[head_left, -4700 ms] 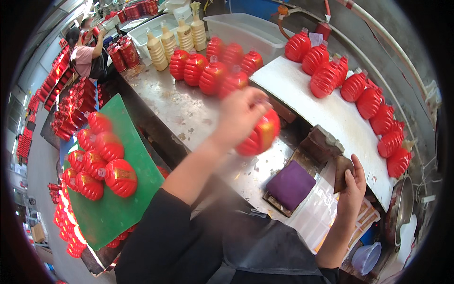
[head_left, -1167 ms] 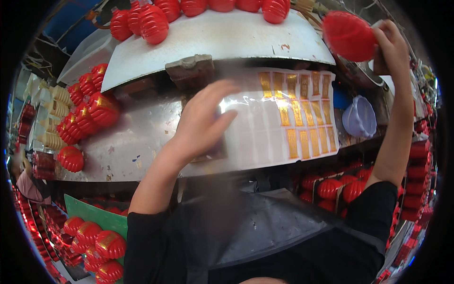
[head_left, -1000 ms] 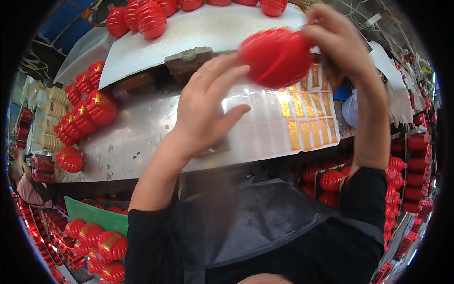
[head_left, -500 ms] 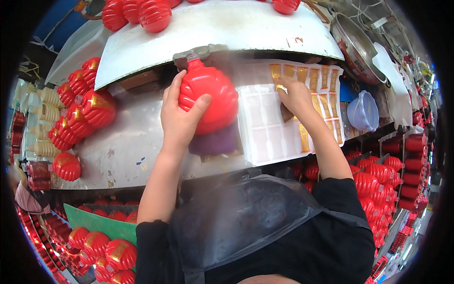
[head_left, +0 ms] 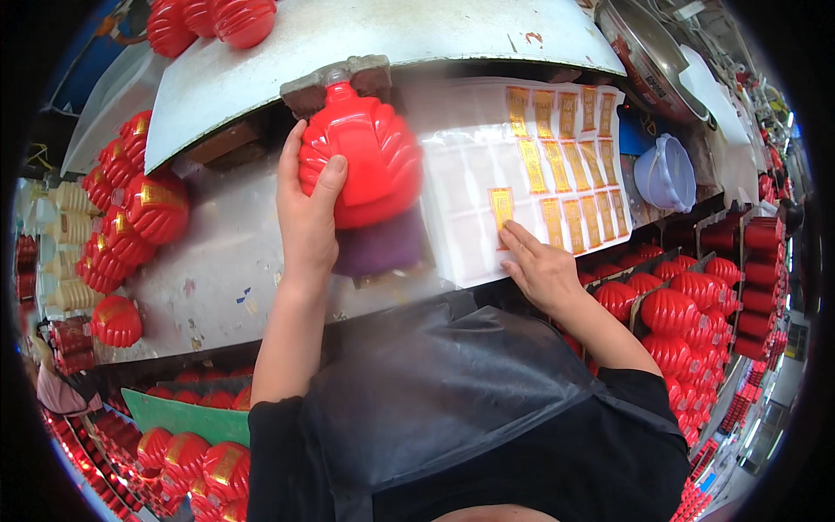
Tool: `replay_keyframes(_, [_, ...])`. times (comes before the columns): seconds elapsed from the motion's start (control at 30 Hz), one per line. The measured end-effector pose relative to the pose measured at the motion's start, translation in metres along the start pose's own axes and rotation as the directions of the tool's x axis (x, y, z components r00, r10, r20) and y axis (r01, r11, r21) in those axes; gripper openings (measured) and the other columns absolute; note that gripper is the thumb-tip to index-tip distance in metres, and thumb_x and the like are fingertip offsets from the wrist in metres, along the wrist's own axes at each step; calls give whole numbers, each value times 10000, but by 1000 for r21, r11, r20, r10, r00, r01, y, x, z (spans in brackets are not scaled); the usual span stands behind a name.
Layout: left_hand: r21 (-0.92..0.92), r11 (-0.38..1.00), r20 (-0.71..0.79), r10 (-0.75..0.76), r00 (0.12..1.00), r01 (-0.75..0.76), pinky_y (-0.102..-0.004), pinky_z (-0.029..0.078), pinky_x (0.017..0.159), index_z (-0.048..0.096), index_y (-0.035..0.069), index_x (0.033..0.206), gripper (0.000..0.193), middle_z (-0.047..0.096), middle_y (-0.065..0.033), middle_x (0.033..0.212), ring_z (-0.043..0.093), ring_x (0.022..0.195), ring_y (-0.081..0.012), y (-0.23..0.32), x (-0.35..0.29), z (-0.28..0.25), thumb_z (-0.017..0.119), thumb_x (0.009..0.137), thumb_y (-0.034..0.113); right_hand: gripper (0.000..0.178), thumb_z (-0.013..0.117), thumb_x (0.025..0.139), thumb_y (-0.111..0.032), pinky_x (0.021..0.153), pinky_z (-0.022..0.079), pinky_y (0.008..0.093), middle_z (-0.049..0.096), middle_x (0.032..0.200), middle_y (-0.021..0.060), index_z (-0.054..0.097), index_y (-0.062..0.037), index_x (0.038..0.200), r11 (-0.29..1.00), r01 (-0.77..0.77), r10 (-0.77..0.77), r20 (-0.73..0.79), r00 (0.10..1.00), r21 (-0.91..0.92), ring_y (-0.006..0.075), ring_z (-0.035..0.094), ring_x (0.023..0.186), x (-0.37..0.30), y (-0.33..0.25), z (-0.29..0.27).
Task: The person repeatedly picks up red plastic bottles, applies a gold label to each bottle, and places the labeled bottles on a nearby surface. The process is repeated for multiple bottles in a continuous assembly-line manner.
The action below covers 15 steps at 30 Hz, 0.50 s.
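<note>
Overlapping the purple pad (head_left: pixel 378 248) — red bottle (head_left: pixel 359 161); label sheet (head_left: pixel 465 239) alongside.

A lavender bucket (head_left: pixel 665 174) is set near the right end of the surface (head_left: pixel 222 252); cream bottles (head_left: pixel 74 229) are lined up by its left edge, and a green board (head_left: pixel 187 418) is seen below its near left corner.
</note>
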<state>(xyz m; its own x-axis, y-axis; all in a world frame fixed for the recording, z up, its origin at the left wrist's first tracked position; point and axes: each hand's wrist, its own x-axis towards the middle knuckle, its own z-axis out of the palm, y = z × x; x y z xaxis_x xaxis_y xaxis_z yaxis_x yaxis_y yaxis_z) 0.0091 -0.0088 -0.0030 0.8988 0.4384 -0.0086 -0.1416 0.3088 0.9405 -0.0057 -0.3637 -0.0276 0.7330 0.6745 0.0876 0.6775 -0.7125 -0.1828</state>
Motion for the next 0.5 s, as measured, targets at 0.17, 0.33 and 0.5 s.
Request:
replay_keyframes(0.17, [-92,995,23,-27,999,29,-386,448,1164,318,15,1622,754,517,-143,1515,550,1342,-219,6,-6,1,729,1002,137,526,807,868,-284,601,568,322,657,1438,87,690,-50,1324,968,224,-230,-43,972,-112,189,708,678,-22,1,6])
replay_keyframes(0.33, [126,992,57,22,998,-29,-401,460,1146,291,12,1625,966,487,-185,1505,533,1364,-267,7,-12,-5,833,843,174,318,802,868,-136,617,570,319,785,1120,111,783,-65,1177,977,201,-197,-59,979,75,191,727,680,-23,7,-6])
replay_keyframes(0.5, [174,984,79,10,997,-24,-404,456,1152,300,5,1622,1001,458,-194,1530,527,1378,-282,6,-9,-9,857,816,210,204,682,1005,-137,574,519,266,735,762,27,806,20,971,522,-570,331,465,821,634,78,646,615,46,11,-60])
